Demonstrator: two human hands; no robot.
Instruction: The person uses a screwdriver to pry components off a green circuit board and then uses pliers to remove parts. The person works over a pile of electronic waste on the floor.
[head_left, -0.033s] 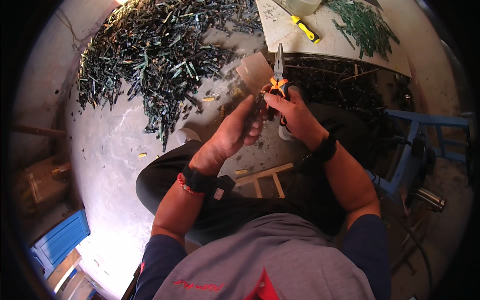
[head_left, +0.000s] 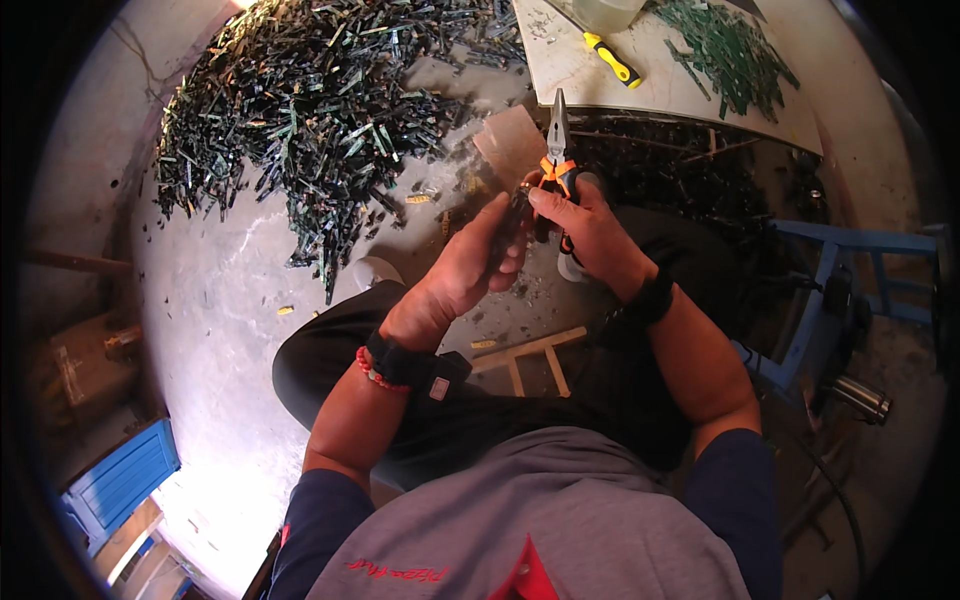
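My right hand [head_left: 590, 225] grips long-nose pliers [head_left: 556, 135] by their orange and black handles, with the jaws pointing up and away from me. My left hand [head_left: 465, 270] is closed around a dark narrow strip [head_left: 513, 222] and holds it right against the pliers' handles. A small brass-coloured bit shows where the thumbs meet. Both hands are raised over my lap, above my black trousers. A black band sits on each wrist, and the left wrist also carries a red bead bracelet.
A large heap of dark green strips [head_left: 310, 110] covers the concrete floor ahead left. A white board [head_left: 580, 70] holds a yellow-handled screwdriver [head_left: 612, 60] and more green strips [head_left: 735, 50]. A blue metal frame [head_left: 840, 270] stands right, a blue crate [head_left: 120, 480] lower left, and a wooden frame [head_left: 530, 360] lies by my leg.
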